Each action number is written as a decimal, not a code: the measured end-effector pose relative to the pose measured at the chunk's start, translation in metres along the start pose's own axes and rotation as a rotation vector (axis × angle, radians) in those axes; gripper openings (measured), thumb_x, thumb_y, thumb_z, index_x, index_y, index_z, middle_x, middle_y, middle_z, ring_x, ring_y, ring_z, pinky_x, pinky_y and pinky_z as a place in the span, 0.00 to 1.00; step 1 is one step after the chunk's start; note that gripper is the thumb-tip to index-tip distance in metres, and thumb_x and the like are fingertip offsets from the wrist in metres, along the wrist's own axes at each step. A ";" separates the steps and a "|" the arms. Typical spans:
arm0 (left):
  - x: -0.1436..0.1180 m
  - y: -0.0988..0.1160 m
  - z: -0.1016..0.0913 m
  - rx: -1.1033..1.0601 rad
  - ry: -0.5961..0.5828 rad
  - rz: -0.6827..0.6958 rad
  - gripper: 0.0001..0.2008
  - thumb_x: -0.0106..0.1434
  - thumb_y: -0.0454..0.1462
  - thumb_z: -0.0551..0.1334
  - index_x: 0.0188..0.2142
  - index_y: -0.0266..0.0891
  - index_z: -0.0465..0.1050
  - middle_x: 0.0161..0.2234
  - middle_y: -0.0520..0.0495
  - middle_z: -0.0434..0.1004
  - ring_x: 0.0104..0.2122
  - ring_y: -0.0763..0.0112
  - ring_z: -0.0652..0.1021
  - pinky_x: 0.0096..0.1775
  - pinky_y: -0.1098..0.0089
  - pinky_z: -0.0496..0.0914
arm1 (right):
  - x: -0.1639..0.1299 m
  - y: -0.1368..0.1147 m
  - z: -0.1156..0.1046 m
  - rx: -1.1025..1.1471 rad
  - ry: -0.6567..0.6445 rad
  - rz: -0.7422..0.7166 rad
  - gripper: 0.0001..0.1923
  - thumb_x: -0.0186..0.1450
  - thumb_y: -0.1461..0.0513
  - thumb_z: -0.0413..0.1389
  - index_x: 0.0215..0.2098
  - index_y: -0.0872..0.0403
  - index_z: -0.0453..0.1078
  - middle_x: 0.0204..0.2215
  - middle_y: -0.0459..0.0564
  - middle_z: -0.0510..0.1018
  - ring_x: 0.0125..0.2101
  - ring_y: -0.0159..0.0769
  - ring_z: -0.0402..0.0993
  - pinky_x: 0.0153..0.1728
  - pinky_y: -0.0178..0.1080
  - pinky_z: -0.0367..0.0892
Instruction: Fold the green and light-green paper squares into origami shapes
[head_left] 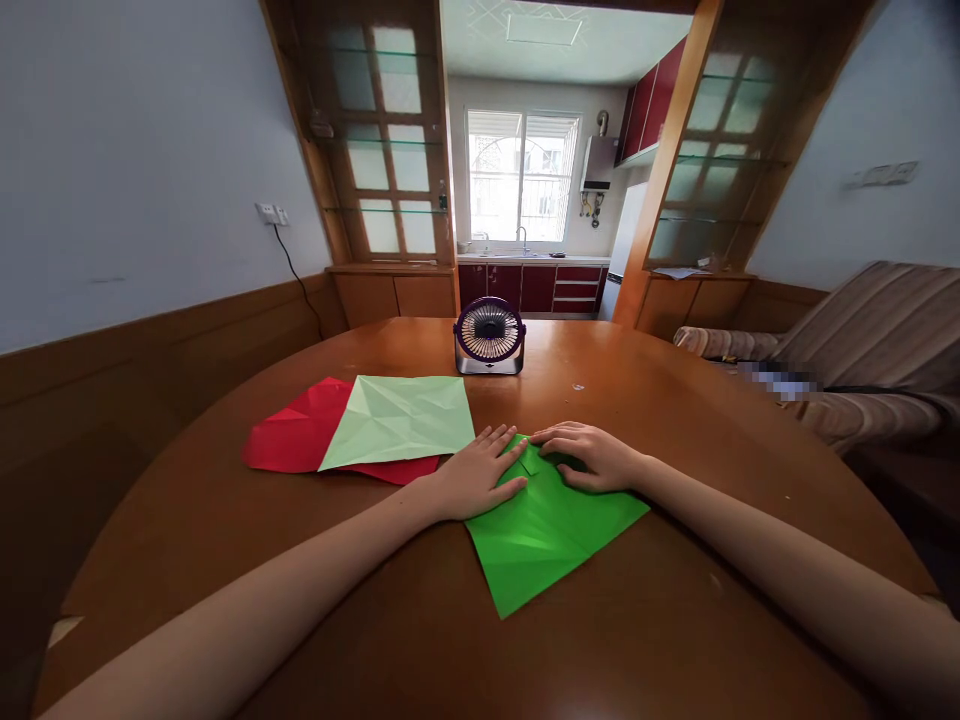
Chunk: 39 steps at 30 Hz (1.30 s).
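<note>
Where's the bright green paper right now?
In the head view, the bright green paper lies on the table, low and just right of centre, with the left hand and right hand on its upper part.

Fan ahead; room rightward across table

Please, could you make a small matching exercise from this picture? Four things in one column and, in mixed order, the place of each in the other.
1. bright green paper
2. pale green paper
3. red paper
4. fan

A. partly covered by another sheet
B. standing toward the far side of the table
C. under the left hand and right hand
D. overlapping on top of another sheet

Pairs: 1-C, 2-D, 3-A, 4-B
</note>
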<state>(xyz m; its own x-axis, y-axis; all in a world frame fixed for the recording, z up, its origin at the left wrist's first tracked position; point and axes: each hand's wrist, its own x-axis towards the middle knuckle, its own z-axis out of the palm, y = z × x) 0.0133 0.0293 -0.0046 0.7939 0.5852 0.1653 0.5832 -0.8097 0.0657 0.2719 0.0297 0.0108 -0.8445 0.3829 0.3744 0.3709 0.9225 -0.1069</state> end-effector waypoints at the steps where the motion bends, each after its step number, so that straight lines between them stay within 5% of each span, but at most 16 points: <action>1: 0.000 0.001 -0.001 0.003 -0.003 -0.002 0.33 0.70 0.53 0.46 0.66 0.35 0.50 0.67 0.34 0.46 0.67 0.52 0.51 0.64 0.52 0.49 | 0.000 0.000 0.000 0.003 -0.009 0.005 0.19 0.62 0.65 0.51 0.51 0.54 0.67 0.54 0.58 0.73 0.56 0.44 0.68 0.56 0.51 0.63; 8: 0.001 0.001 -0.001 0.031 -0.017 0.010 0.34 0.71 0.53 0.44 0.67 0.33 0.48 0.67 0.33 0.45 0.67 0.54 0.50 0.64 0.54 0.47 | -0.002 0.007 0.005 -0.030 -0.127 0.064 0.30 0.67 0.60 0.49 0.66 0.57 0.52 0.64 0.60 0.59 0.65 0.44 0.52 0.65 0.57 0.41; 13: 0.001 -0.002 0.003 0.041 -0.018 0.004 0.35 0.70 0.53 0.43 0.67 0.31 0.47 0.67 0.33 0.45 0.67 0.54 0.50 0.64 0.55 0.46 | -0.003 0.005 0.003 -0.055 -0.122 0.066 0.31 0.67 0.61 0.50 0.67 0.53 0.52 0.63 0.56 0.62 0.64 0.43 0.55 0.66 0.58 0.35; 26: 0.001 0.002 -0.002 0.046 -0.054 -0.018 0.35 0.70 0.53 0.42 0.66 0.28 0.49 0.67 0.31 0.45 0.67 0.52 0.49 0.64 0.55 0.45 | -0.029 -0.003 -0.014 -0.171 -0.042 0.055 0.19 0.67 0.61 0.51 0.55 0.52 0.67 0.45 0.53 0.78 0.47 0.41 0.74 0.64 0.57 0.46; 39: 0.003 0.004 -0.006 0.079 -0.054 0.004 0.36 0.70 0.56 0.41 0.67 0.34 0.49 0.67 0.35 0.45 0.67 0.52 0.49 0.65 0.52 0.42 | -0.041 -0.008 -0.022 -0.228 0.004 0.070 0.11 0.67 0.61 0.49 0.42 0.55 0.72 0.30 0.50 0.75 0.33 0.38 0.72 0.54 0.53 0.62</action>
<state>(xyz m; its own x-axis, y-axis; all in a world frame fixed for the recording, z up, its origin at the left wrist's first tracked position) 0.0170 0.0276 0.0016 0.8034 0.5849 0.1119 0.5897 -0.8075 -0.0132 0.3123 0.0055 0.0159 -0.8125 0.4445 0.3773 0.5060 0.8590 0.0776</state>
